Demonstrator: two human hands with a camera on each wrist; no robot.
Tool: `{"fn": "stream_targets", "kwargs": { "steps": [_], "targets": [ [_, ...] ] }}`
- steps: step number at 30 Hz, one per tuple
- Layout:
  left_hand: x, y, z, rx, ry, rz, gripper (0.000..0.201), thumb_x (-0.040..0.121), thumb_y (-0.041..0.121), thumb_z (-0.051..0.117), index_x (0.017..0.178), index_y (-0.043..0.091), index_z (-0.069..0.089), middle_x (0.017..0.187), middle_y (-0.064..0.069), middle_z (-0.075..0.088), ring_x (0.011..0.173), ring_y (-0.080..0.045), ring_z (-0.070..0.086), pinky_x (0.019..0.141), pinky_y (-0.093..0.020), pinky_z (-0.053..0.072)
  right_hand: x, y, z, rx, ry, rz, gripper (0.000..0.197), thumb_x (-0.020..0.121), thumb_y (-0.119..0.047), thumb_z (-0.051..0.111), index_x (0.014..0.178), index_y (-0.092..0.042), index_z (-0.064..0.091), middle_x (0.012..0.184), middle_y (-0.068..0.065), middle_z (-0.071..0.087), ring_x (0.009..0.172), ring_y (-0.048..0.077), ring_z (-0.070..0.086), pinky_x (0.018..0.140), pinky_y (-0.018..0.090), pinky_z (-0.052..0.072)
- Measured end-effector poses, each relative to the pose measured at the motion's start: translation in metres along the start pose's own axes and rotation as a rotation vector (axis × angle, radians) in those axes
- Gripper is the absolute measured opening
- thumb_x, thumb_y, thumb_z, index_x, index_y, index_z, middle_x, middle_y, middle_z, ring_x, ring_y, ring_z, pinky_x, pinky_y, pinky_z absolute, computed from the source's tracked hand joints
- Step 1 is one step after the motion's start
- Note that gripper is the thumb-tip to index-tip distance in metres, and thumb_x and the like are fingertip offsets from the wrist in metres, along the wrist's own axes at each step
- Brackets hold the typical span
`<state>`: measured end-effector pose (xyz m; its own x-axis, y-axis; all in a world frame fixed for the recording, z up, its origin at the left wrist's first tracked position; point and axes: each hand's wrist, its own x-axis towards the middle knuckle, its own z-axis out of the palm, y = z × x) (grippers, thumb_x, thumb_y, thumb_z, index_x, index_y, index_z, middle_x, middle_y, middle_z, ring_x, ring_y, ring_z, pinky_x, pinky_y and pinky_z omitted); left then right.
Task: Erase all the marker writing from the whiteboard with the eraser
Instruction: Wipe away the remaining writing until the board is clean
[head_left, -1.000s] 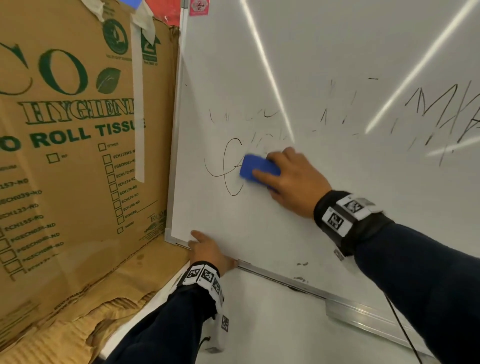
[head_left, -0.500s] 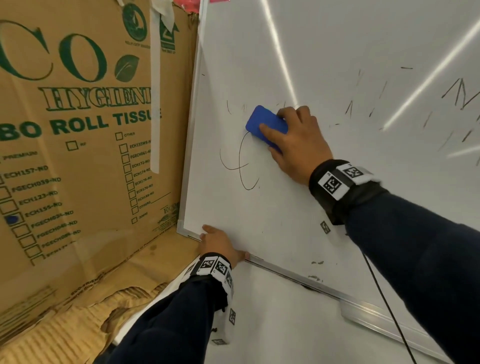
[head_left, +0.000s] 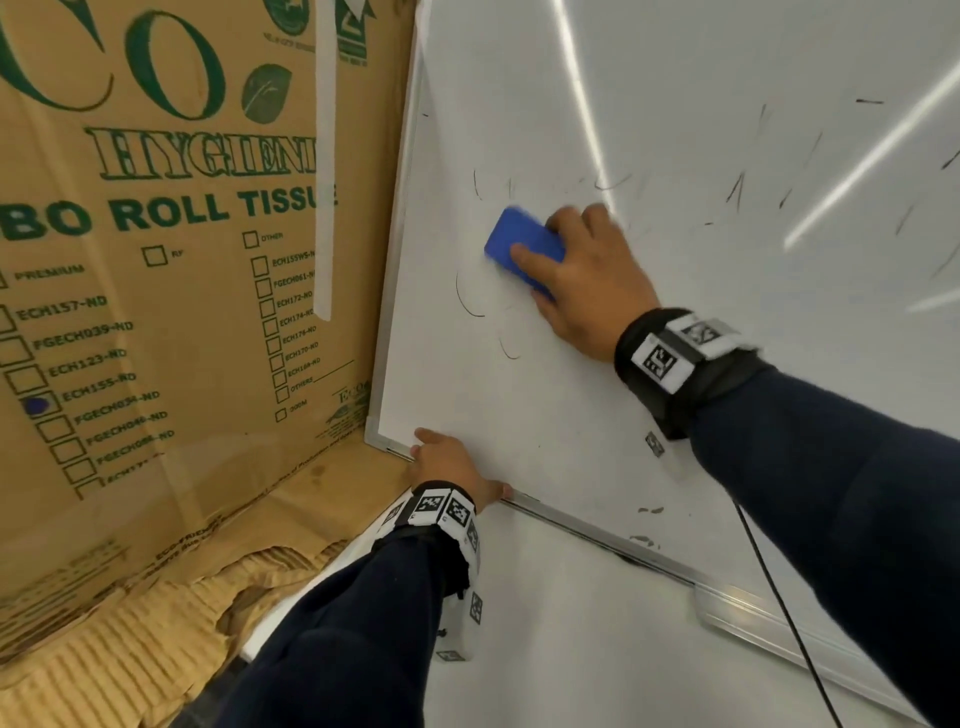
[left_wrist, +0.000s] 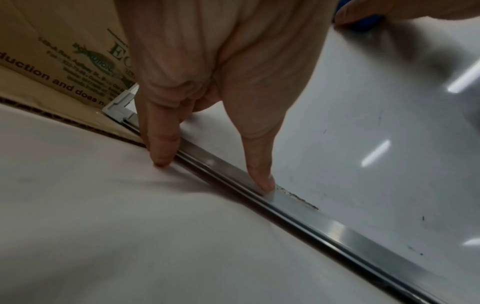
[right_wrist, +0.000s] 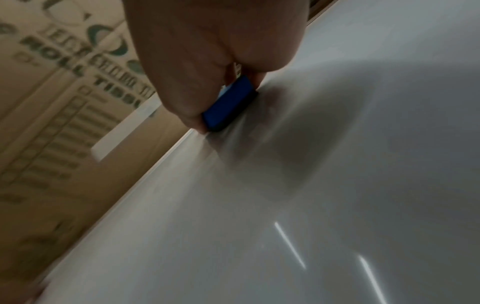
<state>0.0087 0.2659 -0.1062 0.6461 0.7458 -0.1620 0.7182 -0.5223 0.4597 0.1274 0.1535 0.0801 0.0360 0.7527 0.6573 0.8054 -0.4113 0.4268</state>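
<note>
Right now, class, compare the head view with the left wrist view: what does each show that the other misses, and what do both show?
Head view only: the right hand gripping the blue eraser, leftover marker strokes beside it, and both sleeves.

Left wrist view only: close up, a left fingertip on the metal frame and another on the white surface below it.

Both: the left hand, the whiteboard and the printed cardboard box.
</note>
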Motion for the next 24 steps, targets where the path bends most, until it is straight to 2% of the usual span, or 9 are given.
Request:
{"fn": "stream_targets", "kwargs": {
  "steps": [3, 5, 7, 12, 14, 17, 19, 21, 24],
  "targets": [
    [0.0, 0.002, -0.003, 0.006, -0.012, -0.013, 0.155, 0.056, 0.065, 0.084, 0.148, -0.01, -0.016, 0.156, -0.025, 0.026, 0.139, -0.032, 0.04, 0.108, -0.037, 0.043, -0.037, -0.031, 0.027, -0.004, -0.185, -0.326, 0.036, 0.079, -0.017, 0.07, 0.115, -0.016, 0.067, 0.107, 0.02, 0.054, 0.089, 0.037, 0.049, 0.066, 0.044, 0.046],
    [-0.001, 0.002, -0.004, 0.003, -0.025, -0.024, 0.155, 0.056, 0.065, 0.084, 0.148, -0.009, -0.017, 0.156, -0.024, 0.025, 0.139, -0.031, 0.039, 0.108, -0.037, 0.043, -0.043, -0.034, 0.028, 0.004, -0.309, -0.427, 0.037, 0.078, -0.019, 0.072, 0.115, -0.019, 0.069, 0.107, 0.017, 0.054, 0.09, 0.037, 0.05, 0.067, 0.044, 0.048],
    [-0.003, 0.002, -0.004, 0.012, -0.022, -0.021, 0.154, 0.058, 0.065, 0.084, 0.148, -0.011, -0.016, 0.156, -0.026, 0.024, 0.14, -0.032, 0.038, 0.109, -0.037, 0.043, -0.025, -0.025, 0.016, -0.006, -0.305, -0.375, 0.036, 0.08, -0.019, 0.069, 0.117, -0.019, 0.068, 0.108, 0.017, 0.054, 0.093, 0.038, 0.05, 0.071, 0.046, 0.048],
    [-0.004, 0.003, -0.005, 0.023, -0.041, -0.01, 0.155, 0.058, 0.066, 0.083, 0.147, -0.013, -0.017, 0.156, -0.027, 0.023, 0.14, -0.032, 0.038, 0.108, -0.037, 0.044, 0.027, 0.012, -0.018, -0.01, -0.07, 0.025, 0.043, 0.083, -0.022, 0.067, 0.125, -0.015, 0.062, 0.116, 0.023, 0.05, 0.102, 0.043, 0.047, 0.081, 0.051, 0.046],
    [-0.003, 0.003, -0.005, 0.032, -0.04, -0.014, 0.156, 0.057, 0.067, 0.083, 0.147, -0.013, -0.016, 0.155, -0.027, 0.026, 0.14, -0.032, 0.039, 0.108, -0.037, 0.044, 0.021, 0.001, -0.007, -0.027, -0.05, 0.01, 0.044, 0.082, -0.019, 0.067, 0.125, -0.013, 0.06, 0.115, 0.026, 0.05, 0.099, 0.044, 0.048, 0.077, 0.049, 0.046],
    [-0.002, 0.003, -0.006, 0.021, -0.052, -0.019, 0.156, 0.056, 0.066, 0.084, 0.147, -0.012, -0.016, 0.156, -0.026, 0.027, 0.14, -0.033, 0.038, 0.109, -0.04, 0.043, -0.008, -0.029, 0.022, -0.026, -0.191, -0.263, 0.041, 0.077, -0.015, 0.07, 0.118, -0.013, 0.065, 0.109, 0.023, 0.053, 0.091, 0.041, 0.049, 0.068, 0.047, 0.047],
    [-0.004, 0.003, -0.009, 0.021, -0.069, -0.027, 0.156, 0.057, 0.065, 0.084, 0.147, -0.011, -0.017, 0.157, -0.025, 0.024, 0.142, -0.033, 0.035, 0.11, -0.041, 0.041, -0.015, -0.035, 0.028, -0.031, -0.276, -0.358, 0.042, 0.077, -0.016, 0.073, 0.119, -0.015, 0.067, 0.109, 0.021, 0.054, 0.091, 0.039, 0.05, 0.068, 0.046, 0.049],
    [-0.005, 0.004, -0.009, 0.023, -0.072, -0.028, 0.154, 0.059, 0.064, 0.084, 0.147, -0.011, -0.017, 0.158, -0.025, 0.021, 0.142, -0.033, 0.035, 0.11, -0.042, 0.041, 0.002, -0.027, 0.02, -0.046, -0.249, -0.32, 0.041, 0.08, -0.017, 0.07, 0.12, -0.017, 0.066, 0.109, 0.02, 0.053, 0.093, 0.039, 0.05, 0.07, 0.047, 0.048],
    [-0.006, 0.005, -0.01, 0.048, -0.068, -0.015, 0.153, 0.059, 0.065, 0.083, 0.147, -0.011, -0.017, 0.157, -0.026, 0.021, 0.142, -0.034, 0.034, 0.111, -0.042, 0.041, 0.045, -0.003, 0.001, -0.044, -0.099, -0.081, 0.038, 0.084, -0.021, 0.064, 0.121, -0.015, 0.063, 0.114, 0.024, 0.05, 0.099, 0.044, 0.047, 0.077, 0.049, 0.045]
  ]
}}
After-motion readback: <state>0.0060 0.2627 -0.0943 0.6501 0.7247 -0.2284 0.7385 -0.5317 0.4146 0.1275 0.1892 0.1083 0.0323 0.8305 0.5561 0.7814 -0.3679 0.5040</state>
